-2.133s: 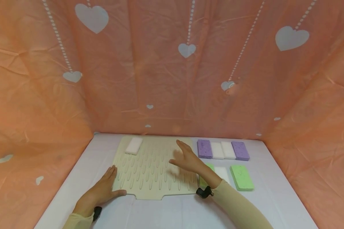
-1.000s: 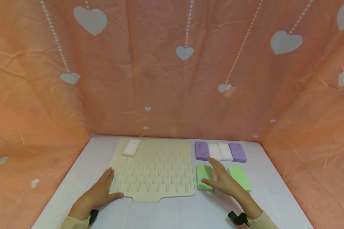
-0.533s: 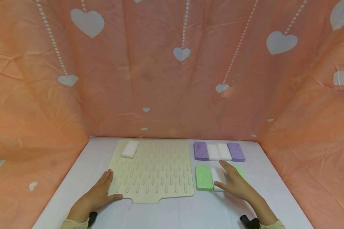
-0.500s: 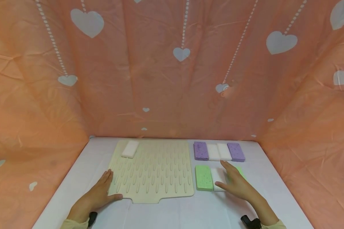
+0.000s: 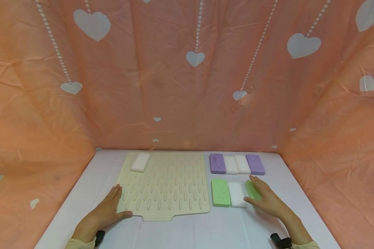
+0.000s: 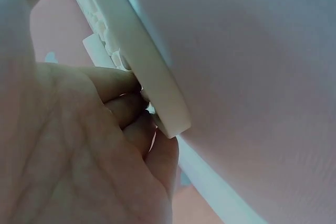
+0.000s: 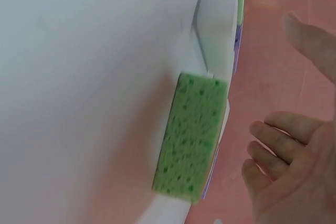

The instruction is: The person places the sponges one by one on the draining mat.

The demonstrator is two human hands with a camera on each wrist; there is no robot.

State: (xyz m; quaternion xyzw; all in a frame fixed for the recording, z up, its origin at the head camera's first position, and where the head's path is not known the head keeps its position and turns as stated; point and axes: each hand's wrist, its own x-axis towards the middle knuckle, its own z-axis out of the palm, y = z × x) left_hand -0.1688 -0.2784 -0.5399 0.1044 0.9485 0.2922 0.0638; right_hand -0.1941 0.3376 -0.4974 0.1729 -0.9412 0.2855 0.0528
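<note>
My left hand point(image 5: 104, 209) rests at the left edge of a cream ridged mat point(image 5: 165, 193), its fingertips touching the side and its thumb along the near edge. In the left wrist view the fingers point(image 6: 131, 111) lie against the mat's thick rim point(image 6: 157, 85). A white sponge point(image 5: 141, 162) lies on the mat's far left corner. My right hand point(image 5: 269, 200) hovers over a green sponge point(image 5: 251, 190), partly covering it in the head view. The right wrist view shows that sponge point(image 7: 191, 137) apart from the spread, relaxed fingers, which hold nothing.
Right of the mat, another green sponge point(image 5: 220, 193) and a white sponge point(image 5: 237, 194) lie side by side. Behind them is a row with two purple sponges point(image 5: 217, 163) at its ends and two white sponges point(image 5: 243, 164) between. An orange curtain point(image 5: 187, 86) encloses the white table point(image 5: 180, 235).
My right hand has drawn back from above the mat and moved right, past the near white sponge, to the right green sponge. My left hand stays at the mat's edge.
</note>
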